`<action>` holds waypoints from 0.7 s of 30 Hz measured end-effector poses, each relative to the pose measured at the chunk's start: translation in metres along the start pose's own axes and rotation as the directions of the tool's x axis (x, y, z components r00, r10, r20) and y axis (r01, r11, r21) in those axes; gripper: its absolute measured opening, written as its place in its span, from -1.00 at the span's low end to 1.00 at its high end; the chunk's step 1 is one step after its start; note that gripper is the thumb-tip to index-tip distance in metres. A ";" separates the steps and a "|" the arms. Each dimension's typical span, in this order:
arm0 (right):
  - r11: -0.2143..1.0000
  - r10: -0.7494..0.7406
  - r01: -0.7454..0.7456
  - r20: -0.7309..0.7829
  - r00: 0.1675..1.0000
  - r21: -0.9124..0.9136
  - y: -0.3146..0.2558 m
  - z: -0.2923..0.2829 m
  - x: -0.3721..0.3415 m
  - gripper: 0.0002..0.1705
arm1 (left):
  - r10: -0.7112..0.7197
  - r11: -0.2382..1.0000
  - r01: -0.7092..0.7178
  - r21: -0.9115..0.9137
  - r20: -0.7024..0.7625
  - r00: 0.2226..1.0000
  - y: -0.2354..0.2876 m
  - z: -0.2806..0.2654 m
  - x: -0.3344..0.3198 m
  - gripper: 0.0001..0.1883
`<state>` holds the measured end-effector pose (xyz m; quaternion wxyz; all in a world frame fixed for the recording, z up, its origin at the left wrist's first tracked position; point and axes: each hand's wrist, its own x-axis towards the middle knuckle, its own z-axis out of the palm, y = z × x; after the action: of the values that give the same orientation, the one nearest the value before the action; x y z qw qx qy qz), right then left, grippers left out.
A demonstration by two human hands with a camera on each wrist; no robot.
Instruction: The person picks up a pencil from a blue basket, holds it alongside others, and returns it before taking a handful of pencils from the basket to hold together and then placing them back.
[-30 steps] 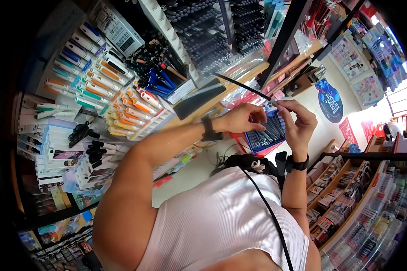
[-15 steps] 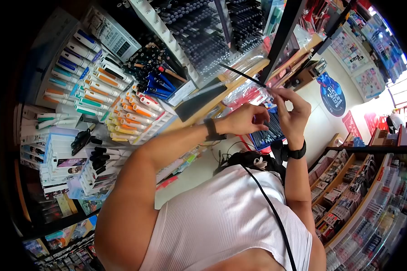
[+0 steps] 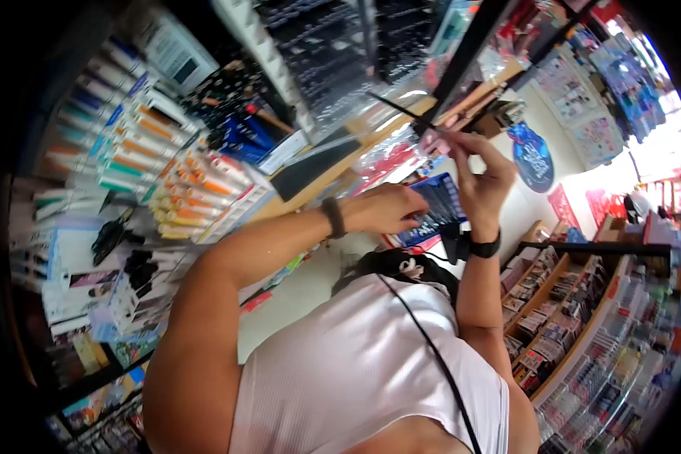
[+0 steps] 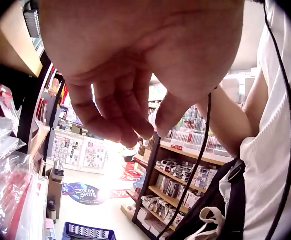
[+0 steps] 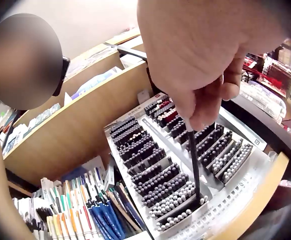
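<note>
The right hand (image 3: 483, 178) pinches one end of a slim black pencil (image 3: 401, 111) between thumb and fingers. Seen from the right wrist, that pencil (image 5: 195, 170) points down over a rack of pencils (image 5: 163, 182) sorted in rows; whether its lower end touches them I cannot tell. Beside the right hand, the left hand (image 3: 386, 208) hovers lower, near a blue basket (image 3: 440, 198) of dark items. The left wrist view shows the left hand (image 4: 135, 65) with loosely bent fingers and nothing held, its thumb close to the fingertips.
White pens with coloured parts (image 3: 204, 181) and blue pens (image 3: 244, 140) stand left of the pencil rack. Plastic packets (image 3: 393, 159) lie along the wooden shelf edge. Stocked shelves (image 3: 552, 318) rise at the right. A face-blurred person (image 5: 23, 60) shows in the right wrist view.
The head view has shifted. The left hand has drawn slightly away from the right hand, uncovering more of the blue basket. The right hand still pinches the pencil.
</note>
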<state>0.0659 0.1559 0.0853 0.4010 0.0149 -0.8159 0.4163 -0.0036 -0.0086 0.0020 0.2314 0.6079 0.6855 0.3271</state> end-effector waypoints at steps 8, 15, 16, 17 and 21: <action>0.998 0.008 -0.022 0.230 0.973 0.059 0.008 0.020 0.002 -0.78 | -0.024 0.999 0.022 0.028 0.046 0.999 -0.003 0.005 0.007 -0.73; 0.984 -0.163 0.178 0.272 0.948 -0.030 0.021 0.064 0.024 -0.91 | 0.015 0.996 -0.022 -0.086 -0.081 0.997 -0.014 0.014 0.002 -0.68; 0.984 -0.162 0.176 0.275 0.948 -0.029 0.021 0.069 0.027 -0.91 | 0.012 1.000 -0.013 -0.006 -0.085 0.996 -0.018 0.017 0.001 -0.72; 0.984 -0.161 0.176 0.275 0.948 -0.031 0.023 0.073 0.029 -0.91 | 0.028 0.999 -0.026 0.036 -0.064 0.998 -0.019 0.017 0.002 -0.76; 0.983 -0.157 0.179 0.292 0.944 -0.051 0.027 0.083 0.035 -0.91 | 0.077 0.994 -0.070 0.079 -0.080 0.994 -0.017 0.014 0.000 -0.80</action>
<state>-0.0210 0.1275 0.0633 0.3128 0.1291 -0.8764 0.3426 -0.0052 -0.0075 -0.0194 0.1671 0.6270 0.6836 0.3342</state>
